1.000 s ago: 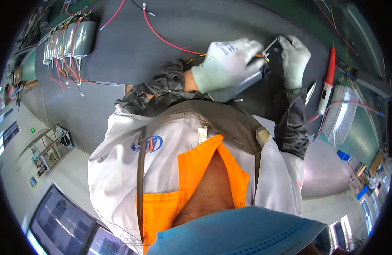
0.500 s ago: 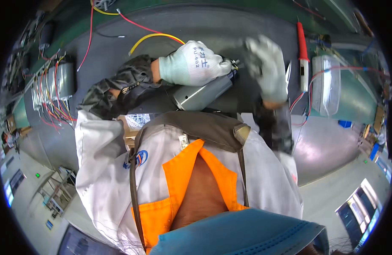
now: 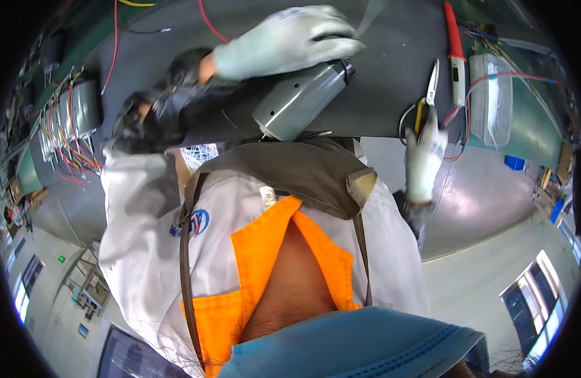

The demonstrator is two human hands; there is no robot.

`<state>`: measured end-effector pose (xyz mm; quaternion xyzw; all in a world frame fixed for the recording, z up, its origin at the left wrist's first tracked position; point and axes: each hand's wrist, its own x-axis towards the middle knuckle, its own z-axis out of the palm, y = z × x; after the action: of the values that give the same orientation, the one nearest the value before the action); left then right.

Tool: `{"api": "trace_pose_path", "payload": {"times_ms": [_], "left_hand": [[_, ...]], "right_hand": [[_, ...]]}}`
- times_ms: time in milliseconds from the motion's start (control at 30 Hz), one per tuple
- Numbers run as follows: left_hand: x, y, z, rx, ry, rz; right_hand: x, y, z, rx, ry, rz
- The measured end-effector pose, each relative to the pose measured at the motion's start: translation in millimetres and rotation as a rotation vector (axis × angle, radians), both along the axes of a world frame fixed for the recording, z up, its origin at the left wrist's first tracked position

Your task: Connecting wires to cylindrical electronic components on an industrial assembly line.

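A grey metal cylinder (image 3: 296, 104), like a motor housing, lies tilted on the dark bench in front of me. Over its far right end is my left hand (image 3: 290, 41), in a white glove, with its fingers bent and pressed together. What they hold there is hidden; a pale, blurred strip shows just beyond the fingertips. My gloved right hand (image 3: 427, 154) is at the right, its fingers closed about the handles of scissors (image 3: 432, 88) with yellow-and-black grips. The scissors' blades point away from me on the bench.
A red-and-white stick-shaped tool (image 3: 457, 63) with red wires lies beyond the scissors, beside a clear plastic box (image 3: 491, 101). At the left stand several grey cylinders (image 3: 83, 107) with coloured wires. A loose red wire (image 3: 110, 57) lies at the far left of the bench.
My right hand has moved from near the cylinder's far end to the scissors at the right. My left hand has shifted up off the cylinder's side. The whole view has shifted slightly.
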<state>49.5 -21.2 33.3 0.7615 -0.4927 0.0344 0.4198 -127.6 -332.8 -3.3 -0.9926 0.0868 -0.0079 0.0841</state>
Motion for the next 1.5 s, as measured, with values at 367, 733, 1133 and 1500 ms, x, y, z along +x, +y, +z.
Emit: {"api": "trace_pose_path", "payload": {"times_ms": [367, 733, 1133, 1500], "left_hand": [[5, 12, -3, -0.445, 1.303, 0.014], [15, 12, -15, -0.528, 1.47, -0.002], [-43, 109, 43, -0.021, 0.465, -0.177], [6, 11, -77, -0.049, -0.109, 1.131]], "right_hand": [[4, -10, 24, 1.286, 0.135, -0.155], [100, 55, 82, 0.285, 0.368, 0.638], [75, 44, 46, 0.55, 0.345, 0.092], [207, 148, -2, 1.074, 0.141, 0.242]]}}
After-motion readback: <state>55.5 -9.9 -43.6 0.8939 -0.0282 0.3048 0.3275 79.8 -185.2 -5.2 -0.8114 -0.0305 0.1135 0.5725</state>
